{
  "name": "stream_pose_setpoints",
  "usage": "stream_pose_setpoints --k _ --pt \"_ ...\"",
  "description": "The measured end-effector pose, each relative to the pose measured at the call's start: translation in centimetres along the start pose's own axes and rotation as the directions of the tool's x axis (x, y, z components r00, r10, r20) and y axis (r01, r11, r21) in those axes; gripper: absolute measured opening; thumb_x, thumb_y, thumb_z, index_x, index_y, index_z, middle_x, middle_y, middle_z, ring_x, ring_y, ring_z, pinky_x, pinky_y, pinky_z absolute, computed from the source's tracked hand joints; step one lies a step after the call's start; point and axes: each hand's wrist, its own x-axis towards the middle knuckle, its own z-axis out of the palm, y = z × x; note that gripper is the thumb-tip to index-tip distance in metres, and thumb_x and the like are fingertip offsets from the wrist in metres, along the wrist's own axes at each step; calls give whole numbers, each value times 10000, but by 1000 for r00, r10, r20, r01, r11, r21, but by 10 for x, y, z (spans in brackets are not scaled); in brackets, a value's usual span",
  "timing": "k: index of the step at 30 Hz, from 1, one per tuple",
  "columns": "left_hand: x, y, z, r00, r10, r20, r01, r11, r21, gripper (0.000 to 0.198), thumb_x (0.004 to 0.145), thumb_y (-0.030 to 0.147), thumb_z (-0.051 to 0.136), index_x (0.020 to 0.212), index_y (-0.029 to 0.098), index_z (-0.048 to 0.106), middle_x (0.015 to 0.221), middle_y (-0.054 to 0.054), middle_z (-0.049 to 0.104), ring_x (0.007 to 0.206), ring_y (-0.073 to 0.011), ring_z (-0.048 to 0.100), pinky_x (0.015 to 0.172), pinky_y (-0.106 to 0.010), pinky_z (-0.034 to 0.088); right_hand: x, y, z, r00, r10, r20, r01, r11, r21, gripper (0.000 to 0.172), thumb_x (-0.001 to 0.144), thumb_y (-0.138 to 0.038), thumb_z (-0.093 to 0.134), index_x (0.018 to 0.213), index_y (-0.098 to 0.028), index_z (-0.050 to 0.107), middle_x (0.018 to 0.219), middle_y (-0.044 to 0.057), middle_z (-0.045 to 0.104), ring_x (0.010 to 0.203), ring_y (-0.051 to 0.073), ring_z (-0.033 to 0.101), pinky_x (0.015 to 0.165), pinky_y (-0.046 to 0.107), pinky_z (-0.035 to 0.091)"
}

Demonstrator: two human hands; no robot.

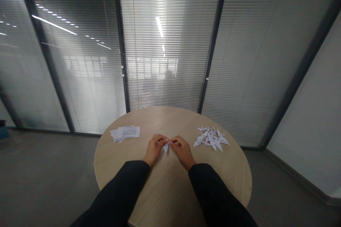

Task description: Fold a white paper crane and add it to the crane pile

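Black sleeves (119,191) reach in from the bottom of the view, over a round pale-wood bench (170,188). The left hand (153,150) and right hand (183,151) meet in a narrow grip, their fingertips pinching a small folded white paper (166,147) whose pointed end pokes down between them. Right of the grip lies a heap of white origami cranes (211,139), near the right hand but not touching it. Left of the grip sits a loose stack of printed paper sheets (125,133), well apart from the cranes. Past the grip, the bench's far edge stands before a glass partition (165,78) with slatted blinds.
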Motion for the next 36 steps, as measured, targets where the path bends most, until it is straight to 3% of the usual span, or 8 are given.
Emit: stream_pose_setpoints --k 17,29,36 --pt "-3 7 0 999 41 -8 -39 975 218 103 759 239 579 699 181 640 755 -53 620 809 -193 540 770 -317 403 0 -1 3 999 -50 9 51 997 -63 120 769 -224 533 657 -195 561 688 -8 545 652 134 544 573 232 448" --pt "-1 -2 1 999 -22 42 19 997 75 185 771 354 566 763 186 641 796 -44 637 843 -196 558 792 -301 391 1 1 -1 1000 -11 -10 10 997 -73 118 773 -242 534 667 -193 547 711 -5 536 656 138 537 598 248 448" --pt "-1 -10 2 999 40 26 -42 996 82 217 790 370 534 741 174 614 787 -56 613 826 -195 550 800 -314 398 0 3 0 1000 6 22 -6 999 -36 107 792 -260 521 714 -191 547 750 6 543 721 151 550 617 246 446"
